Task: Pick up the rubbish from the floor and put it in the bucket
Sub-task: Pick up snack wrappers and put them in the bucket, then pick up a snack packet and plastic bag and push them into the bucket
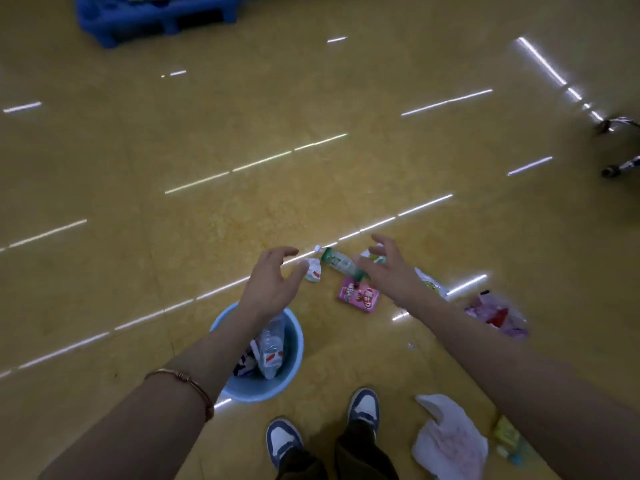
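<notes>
Green bottle [341, 265] between both hands' fingers [375, 249]

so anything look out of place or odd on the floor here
Yes: rubbish is strewn over the yellow floor beyond the blue bucket: a green-capped bottle lying on its side, a pink carton flat, a crumpled wrapper, and plastic bags by the shoes. Both hands are empty.

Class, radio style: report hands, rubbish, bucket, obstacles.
Left hand open, empty. Right hand open, empty, over green bottle. Pink carton on floor; blue bucket part filled. Nothing in the way.
</notes>
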`<state>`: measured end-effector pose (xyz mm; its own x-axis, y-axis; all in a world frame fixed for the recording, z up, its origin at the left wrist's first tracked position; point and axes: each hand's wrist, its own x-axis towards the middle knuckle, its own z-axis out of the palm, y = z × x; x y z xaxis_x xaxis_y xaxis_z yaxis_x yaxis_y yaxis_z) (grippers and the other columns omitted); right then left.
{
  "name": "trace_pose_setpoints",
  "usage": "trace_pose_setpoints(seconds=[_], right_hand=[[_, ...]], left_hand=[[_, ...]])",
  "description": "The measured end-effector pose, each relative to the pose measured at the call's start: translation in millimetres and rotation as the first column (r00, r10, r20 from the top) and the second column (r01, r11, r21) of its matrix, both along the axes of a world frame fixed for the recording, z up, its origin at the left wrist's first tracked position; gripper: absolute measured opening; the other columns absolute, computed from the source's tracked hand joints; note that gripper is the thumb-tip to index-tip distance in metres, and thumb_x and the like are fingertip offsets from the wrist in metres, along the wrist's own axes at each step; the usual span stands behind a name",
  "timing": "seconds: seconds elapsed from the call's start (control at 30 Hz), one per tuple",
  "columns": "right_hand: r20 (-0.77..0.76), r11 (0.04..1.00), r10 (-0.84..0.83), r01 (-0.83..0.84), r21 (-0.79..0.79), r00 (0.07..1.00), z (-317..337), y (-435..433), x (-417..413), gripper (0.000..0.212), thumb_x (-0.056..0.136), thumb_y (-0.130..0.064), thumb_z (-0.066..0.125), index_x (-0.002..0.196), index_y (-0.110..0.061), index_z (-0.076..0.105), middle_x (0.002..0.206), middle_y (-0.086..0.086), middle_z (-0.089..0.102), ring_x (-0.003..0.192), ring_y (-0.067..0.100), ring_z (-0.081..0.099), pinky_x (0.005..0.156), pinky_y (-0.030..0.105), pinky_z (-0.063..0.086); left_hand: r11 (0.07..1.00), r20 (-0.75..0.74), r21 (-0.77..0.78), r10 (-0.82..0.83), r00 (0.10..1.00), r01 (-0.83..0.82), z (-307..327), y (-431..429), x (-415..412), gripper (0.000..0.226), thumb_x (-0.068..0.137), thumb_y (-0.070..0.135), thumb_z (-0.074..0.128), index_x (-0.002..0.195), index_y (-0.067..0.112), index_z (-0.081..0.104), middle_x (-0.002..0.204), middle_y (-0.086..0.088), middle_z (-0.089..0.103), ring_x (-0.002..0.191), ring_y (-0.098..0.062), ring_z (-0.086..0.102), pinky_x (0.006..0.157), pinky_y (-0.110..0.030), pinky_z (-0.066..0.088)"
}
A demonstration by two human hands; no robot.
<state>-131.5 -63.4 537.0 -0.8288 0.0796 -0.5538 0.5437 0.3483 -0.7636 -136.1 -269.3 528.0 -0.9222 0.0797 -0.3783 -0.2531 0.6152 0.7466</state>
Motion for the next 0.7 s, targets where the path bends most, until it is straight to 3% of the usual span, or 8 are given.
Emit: trace_pose_setpoints(seconds=[0.1,0.27,0.5,0.7], right_hand=[[-0.081,0.994,-0.113,0.112,-0.011,0.99,29,41,11,0.065,0.09,-0.035,0.06,0.145,-0.024,0.027,0.142,0.001,0.038,0.108,0.019,0.056,0.091,0.038,0.05],[-0.163,0.964,-0.266,0.265,-0.028,0.95,57,123,46,0.064,0.09,-0.036,0.06,0.144,-0.024,0.029,0.14,-0.002,0.039,0.115,0.017,0.052,0.07,0.021,0.046],[-0.146,0.862,-0.504,0.507,-0.019,0.851,52,251,124,0.065,0.088,-0.036,0.062,0.144,-0.024,0.031,0.142,0.0,0.04,0.117,0.017,0.052,0.085,0.031,0.042],[-0.107,0.773,-0.629,0.634,0.024,0.77,54,345,199,0.065,0.089,-0.037,0.062,0.144,-0.024,0.03,0.144,0.002,0.041,0.115,0.018,0.053,0.083,0.03,0.043]], left_hand=[[0.994,-0.051,0.109,-0.009,0.999,0.014,31,44,-9,0.028,0.092,0.035,0.053,0.117,0.024,0.061,0.123,0.001,0.05,0.113,-0.015,0.051,0.09,-0.029,0.041],[0.972,-0.093,0.161,-0.157,0.983,0.17,61,120,-3,0.03,0.092,0.037,0.052,0.121,0.029,0.058,0.127,0.004,0.05,0.116,-0.013,0.05,0.091,-0.029,0.041],[0.936,-0.098,0.126,-0.319,0.943,0.33,63,236,23,0.039,0.093,0.035,0.052,0.13,0.021,0.051,0.132,0.004,0.05,0.116,-0.012,0.051,0.088,-0.026,0.041],[0.876,-0.065,0.082,-0.472,0.879,0.476,65,328,47,0.049,0.093,0.037,0.053,0.137,0.02,0.041,0.142,-0.001,0.042,0.123,-0.016,0.046,0.093,-0.028,0.039]])
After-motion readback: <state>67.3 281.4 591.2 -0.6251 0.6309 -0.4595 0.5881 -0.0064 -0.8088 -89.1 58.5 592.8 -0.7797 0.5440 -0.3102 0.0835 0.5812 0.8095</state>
